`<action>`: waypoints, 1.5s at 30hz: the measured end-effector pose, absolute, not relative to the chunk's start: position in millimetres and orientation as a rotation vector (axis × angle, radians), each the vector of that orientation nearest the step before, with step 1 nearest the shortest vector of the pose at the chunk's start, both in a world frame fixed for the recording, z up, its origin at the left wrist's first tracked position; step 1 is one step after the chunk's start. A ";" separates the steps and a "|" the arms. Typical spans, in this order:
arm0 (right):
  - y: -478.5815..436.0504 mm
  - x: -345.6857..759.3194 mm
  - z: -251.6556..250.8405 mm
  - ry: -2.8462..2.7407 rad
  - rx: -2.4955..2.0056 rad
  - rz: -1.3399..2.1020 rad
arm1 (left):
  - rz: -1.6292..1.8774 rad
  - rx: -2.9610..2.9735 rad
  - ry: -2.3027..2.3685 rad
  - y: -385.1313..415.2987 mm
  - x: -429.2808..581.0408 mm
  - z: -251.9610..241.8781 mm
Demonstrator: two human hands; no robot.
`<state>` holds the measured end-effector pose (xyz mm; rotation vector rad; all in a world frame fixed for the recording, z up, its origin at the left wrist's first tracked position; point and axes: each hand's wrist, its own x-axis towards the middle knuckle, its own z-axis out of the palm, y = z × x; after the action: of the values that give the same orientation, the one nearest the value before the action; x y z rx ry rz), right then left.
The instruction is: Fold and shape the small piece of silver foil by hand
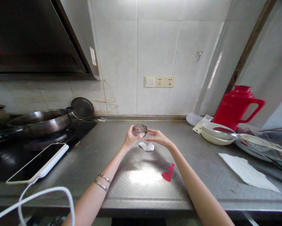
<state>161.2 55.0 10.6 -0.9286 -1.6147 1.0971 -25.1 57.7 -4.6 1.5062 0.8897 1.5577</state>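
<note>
A small clear glass bowl (140,128) with a wavy rim is held above the counter in my left hand (131,136), thumb in front and fingers around its left side. My right hand (160,138) is at the bowl's right side, fingers apart and reaching toward it. Whether its fingertips touch the glass I cannot tell. Below the hands lies a folded piece of white paper (147,146) on the metal countertop (122,188). Closer to the front edge is a torn red scrap (168,172).
At left, a steel pan (44,124) sits on the black stove, with a white-cased phone (39,164) and its white cable (48,191) in front. To the right are stacked bowls (216,136), a red thermos jug (236,106) and a white napkin (246,171).
</note>
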 end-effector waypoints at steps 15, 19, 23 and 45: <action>46.3 170.8 39.1 -1.934 -0.620 1.209 | 1.213 1.571 0.569 39.6 -21.2 10.3; 44.3 174.3 32.5 -2.013 -0.734 1.061 | 1.073 1.742 0.664 37.7 -30.0 16.3; 39.6 172.8 29.1 -2.082 -0.830 0.937 | 1.109 1.955 0.818 37.1 -40.0 19.9; 35.9 234.1 17.1 -2.131 -1.032 0.878 | 0.820 2.103 0.824 49.1 12.0 10.5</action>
<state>234.1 35.9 17.1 -1.0322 -2.1306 0.8778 12.0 49.1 10.5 2.1030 0.8240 0.8196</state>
